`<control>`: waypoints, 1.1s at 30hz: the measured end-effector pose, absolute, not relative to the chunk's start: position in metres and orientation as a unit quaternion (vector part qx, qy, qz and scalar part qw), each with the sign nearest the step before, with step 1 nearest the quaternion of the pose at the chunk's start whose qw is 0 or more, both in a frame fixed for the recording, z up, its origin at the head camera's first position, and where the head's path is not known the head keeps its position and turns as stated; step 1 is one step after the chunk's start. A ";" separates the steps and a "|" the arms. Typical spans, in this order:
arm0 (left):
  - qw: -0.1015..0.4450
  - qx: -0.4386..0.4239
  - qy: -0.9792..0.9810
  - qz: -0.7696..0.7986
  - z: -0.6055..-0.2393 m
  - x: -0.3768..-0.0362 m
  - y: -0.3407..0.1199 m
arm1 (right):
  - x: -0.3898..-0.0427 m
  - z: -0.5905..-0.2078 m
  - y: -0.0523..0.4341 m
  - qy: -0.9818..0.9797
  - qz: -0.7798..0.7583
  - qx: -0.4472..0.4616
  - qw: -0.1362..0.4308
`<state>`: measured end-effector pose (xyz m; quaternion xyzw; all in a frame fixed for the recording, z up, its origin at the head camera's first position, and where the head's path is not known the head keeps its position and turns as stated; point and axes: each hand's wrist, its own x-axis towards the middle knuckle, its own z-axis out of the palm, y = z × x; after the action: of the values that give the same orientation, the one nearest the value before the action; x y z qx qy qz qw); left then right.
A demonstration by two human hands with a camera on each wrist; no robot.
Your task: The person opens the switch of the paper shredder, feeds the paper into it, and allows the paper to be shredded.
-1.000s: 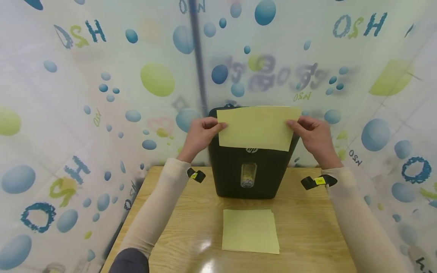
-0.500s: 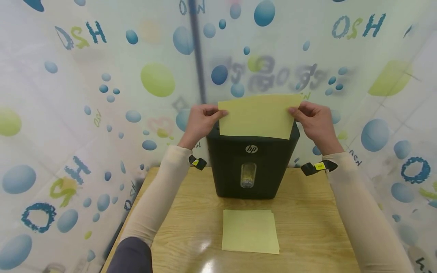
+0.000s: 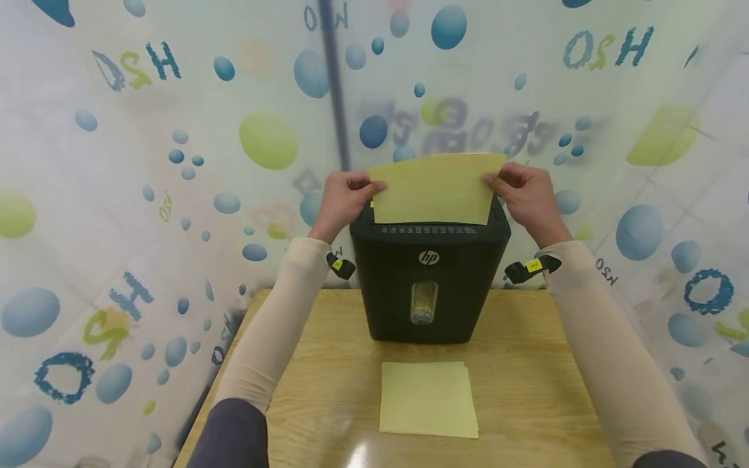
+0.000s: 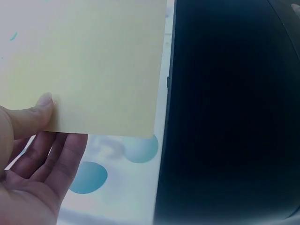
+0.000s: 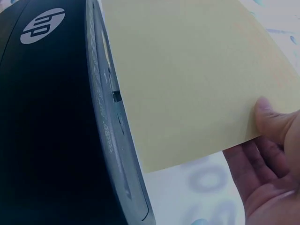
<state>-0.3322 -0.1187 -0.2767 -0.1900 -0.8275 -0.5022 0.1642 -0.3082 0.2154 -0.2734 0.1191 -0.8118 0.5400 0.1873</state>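
Thumbs and fingers of both my hands pinch one yellow sheet by its side edges, so neither hand is spread wide. My left hand has its thumb flat on the near face at the sheet's left edge, with the fingers behind the paper. My right hand does the same on the right edge, thumb in front and fingers behind.

Between my hands the sheet stands nearly upright, stretched flat, directly above the black shredder. Its lower edge sits at the shredder's top; from the head view I cannot tell whether it has entered the slot. From the right wrist view the paper stands just beside the grey rim of the shredder's top, very close to it.

The shredder stands at the far edge of the wooden table, its small clear window facing me. A stack of yellow sheets lies flat on the table in front of it, well apart from both hands. A bubble-patterned curtain hangs behind and to both sides.
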 end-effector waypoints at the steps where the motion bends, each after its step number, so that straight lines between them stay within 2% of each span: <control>1: 0.164 -0.188 -0.828 -0.503 -0.277 -0.334 -0.119 | -0.310 -0.274 0.215 -0.814 0.537 0.118 0.186; 12: 0.147 -0.175 -0.832 -0.505 -0.284 -0.345 -0.117 | -0.323 -0.286 0.218 -0.828 0.515 0.116 0.191; 33: 0.119 -0.161 -0.855 -0.478 -0.299 -0.345 -0.121 | -0.326 -0.305 0.216 -0.834 0.520 0.105 0.151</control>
<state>-0.3451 -0.1207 -0.2991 -0.1613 -0.8555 -0.4776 0.1186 -0.3256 0.2157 -0.3052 0.1049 -0.8342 0.5198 0.1513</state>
